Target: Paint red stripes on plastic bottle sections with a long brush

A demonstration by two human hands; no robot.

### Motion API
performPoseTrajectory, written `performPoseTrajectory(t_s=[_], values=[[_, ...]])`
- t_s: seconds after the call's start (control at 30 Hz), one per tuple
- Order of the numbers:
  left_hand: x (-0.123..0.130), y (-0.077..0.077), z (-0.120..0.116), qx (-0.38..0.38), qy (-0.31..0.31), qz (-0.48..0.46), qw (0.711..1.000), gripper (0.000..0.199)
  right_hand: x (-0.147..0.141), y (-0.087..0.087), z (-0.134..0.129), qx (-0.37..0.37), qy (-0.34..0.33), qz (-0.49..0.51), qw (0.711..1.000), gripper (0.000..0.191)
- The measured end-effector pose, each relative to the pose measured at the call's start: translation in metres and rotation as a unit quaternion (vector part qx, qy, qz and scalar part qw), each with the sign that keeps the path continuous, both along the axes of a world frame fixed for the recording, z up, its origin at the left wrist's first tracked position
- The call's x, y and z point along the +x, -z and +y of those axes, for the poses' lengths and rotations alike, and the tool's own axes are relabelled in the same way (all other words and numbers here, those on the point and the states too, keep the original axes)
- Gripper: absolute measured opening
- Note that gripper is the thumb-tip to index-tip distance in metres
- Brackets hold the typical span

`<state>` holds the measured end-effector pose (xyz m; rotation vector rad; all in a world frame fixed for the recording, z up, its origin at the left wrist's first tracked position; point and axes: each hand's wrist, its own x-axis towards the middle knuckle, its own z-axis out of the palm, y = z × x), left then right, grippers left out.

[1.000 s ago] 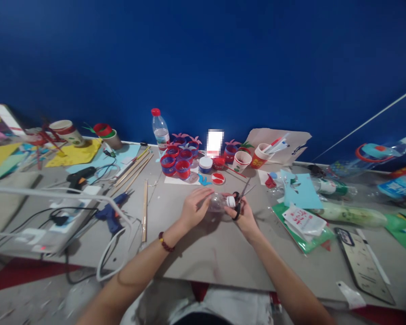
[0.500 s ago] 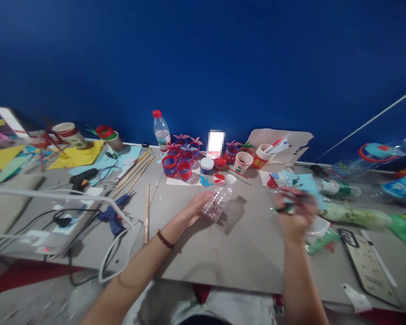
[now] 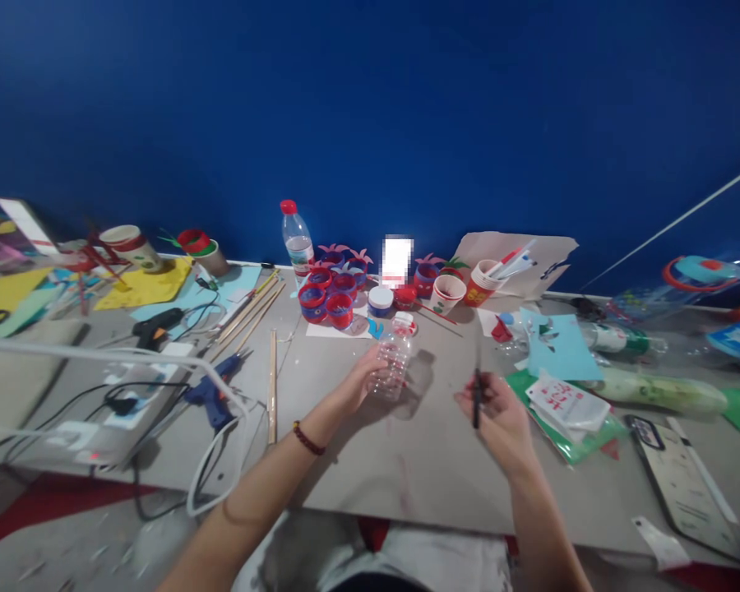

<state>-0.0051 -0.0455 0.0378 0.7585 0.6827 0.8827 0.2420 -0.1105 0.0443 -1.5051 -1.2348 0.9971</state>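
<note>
My left hand [image 3: 363,382] is wrapped round a clear ribbed plastic bottle [image 3: 391,370] with a white neck, held slightly tilted over the table. To the right of it, my right hand [image 3: 497,415] grips a slim black tool [image 3: 477,399] with a thin, blade-like end pointing away from me. Motion blur hides its exact kind. The tool and the bottle are apart. Just beyond the bottle stand several small red and blue cups [image 3: 339,308] and a white-lidded jar [image 3: 381,301].
At left lie glue guns [image 3: 213,390], a power strip [image 3: 141,403] with looping cables, and wooden sticks [image 3: 272,386]. On the right are blue paper [image 3: 561,345], a green packet [image 3: 571,419], plastic bottles [image 3: 622,339] and a phone [image 3: 678,477]. Paper cups [image 3: 448,294] stand near the blue wall.
My right hand has moved left from above the packet and blue paper, bringing the black tool nearer the bottle. The bottle has become more upright in my left hand.
</note>
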Motion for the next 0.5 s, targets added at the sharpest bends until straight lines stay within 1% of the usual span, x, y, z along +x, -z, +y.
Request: performPoseTrajectory(t_s=[0.07,0.13,0.17,0.23,0.3,0.37,0.47,0.5], values=[[0.0,0.001,0.002,0.012,-0.011,0.026,1.0,0.054,-0.011,-0.006,0.001,-0.019,-0.042,-0.022,0.999,0.035],[0.0,0.002,0.004,0.016,-0.025,0.051,0.998,0.056,-0.02,-0.013,0.005,-0.055,-0.121,-0.036,0.99,0.04],[0.001,0.003,0.005,0.016,-0.035,0.061,0.997,0.056,-0.022,-0.017,0.007,-0.073,-0.156,-0.032,0.985,0.043],[0.001,0.004,0.007,0.017,-0.063,0.079,0.995,0.055,-0.023,-0.019,0.012,-0.104,-0.201,0.005,0.974,0.048],[0.002,0.006,0.007,0.027,-0.094,0.096,0.99,0.055,-0.019,-0.017,0.016,-0.128,-0.227,0.06,0.964,0.054],[0.003,0.008,0.008,0.052,-0.129,0.106,0.985,0.058,-0.014,-0.012,0.019,-0.142,-0.244,0.107,0.953,0.059],[0.004,0.012,0.011,0.105,-0.166,0.102,0.975,0.063,-0.01,-0.004,0.019,-0.167,-0.251,0.143,0.943,0.059],[0.005,0.014,0.012,0.117,-0.168,0.105,0.973,0.062,-0.009,-0.002,0.018,-0.181,-0.254,0.148,0.939,0.058]])
